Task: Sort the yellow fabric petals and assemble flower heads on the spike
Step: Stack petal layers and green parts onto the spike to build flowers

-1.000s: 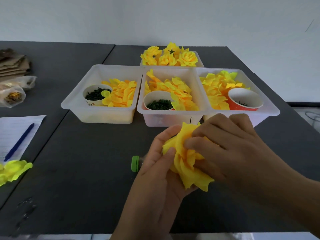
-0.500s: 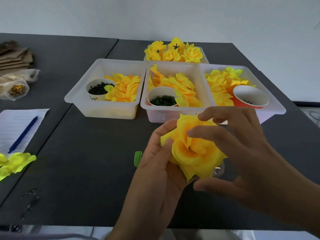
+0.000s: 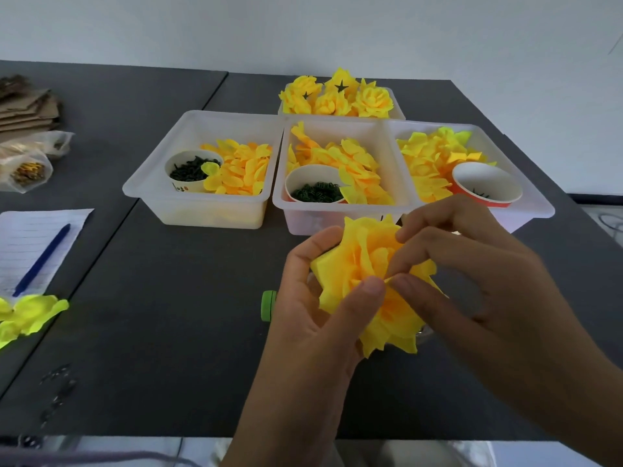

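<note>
Fingers of the right hand (image 3: 472, 274), spread wide a moment ago, now pinch an inner petal of the layered yellow fabric flower head (image 3: 371, 281) that the left hand (image 3: 323, 298) grips at centre frame above the counter (image 3: 168, 332), suggesting final shaping.

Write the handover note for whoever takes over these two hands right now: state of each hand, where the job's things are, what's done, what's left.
Left hand: grips the flower head from the left, thumb on its petals.
Right hand: fingertips pinch a petal near its centre.
Petals lie sorted in the three front bins: left bin, middle bin, right bin, each with a cup.
Done: finished flower heads fill the back bin.
Left: finish shaping this head, add it to the back bin, then build more. The spike is not visible.
</note>
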The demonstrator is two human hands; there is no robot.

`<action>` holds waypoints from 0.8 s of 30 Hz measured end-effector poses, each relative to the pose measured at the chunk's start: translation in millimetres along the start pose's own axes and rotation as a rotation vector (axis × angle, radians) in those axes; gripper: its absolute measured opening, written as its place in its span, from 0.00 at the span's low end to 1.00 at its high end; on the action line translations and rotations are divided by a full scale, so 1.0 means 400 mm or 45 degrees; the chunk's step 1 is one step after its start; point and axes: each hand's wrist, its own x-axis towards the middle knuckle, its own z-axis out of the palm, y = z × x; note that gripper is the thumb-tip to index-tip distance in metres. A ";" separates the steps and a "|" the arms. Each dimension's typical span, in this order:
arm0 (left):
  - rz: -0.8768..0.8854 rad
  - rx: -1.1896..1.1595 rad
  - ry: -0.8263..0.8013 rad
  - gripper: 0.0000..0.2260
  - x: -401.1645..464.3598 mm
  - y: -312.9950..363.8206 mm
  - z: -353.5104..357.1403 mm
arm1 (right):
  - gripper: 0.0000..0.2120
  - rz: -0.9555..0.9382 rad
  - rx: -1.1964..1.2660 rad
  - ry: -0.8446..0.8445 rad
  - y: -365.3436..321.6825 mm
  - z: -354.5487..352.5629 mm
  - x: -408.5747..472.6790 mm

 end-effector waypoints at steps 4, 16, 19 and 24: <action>0.048 0.176 0.031 0.24 -0.005 -0.008 -0.016 | 0.06 -0.016 -0.022 0.089 -0.001 0.007 -0.011; 0.333 0.517 0.286 0.21 0.021 -0.049 -0.020 | 0.14 0.087 -0.180 0.409 -0.002 0.037 -0.046; 0.383 0.543 0.311 0.20 0.023 -0.052 -0.016 | 0.13 0.197 -0.183 0.384 0.006 0.032 -0.036; 0.472 0.600 0.337 0.22 0.025 -0.047 -0.009 | 0.14 0.198 -0.207 0.401 0.001 0.029 -0.028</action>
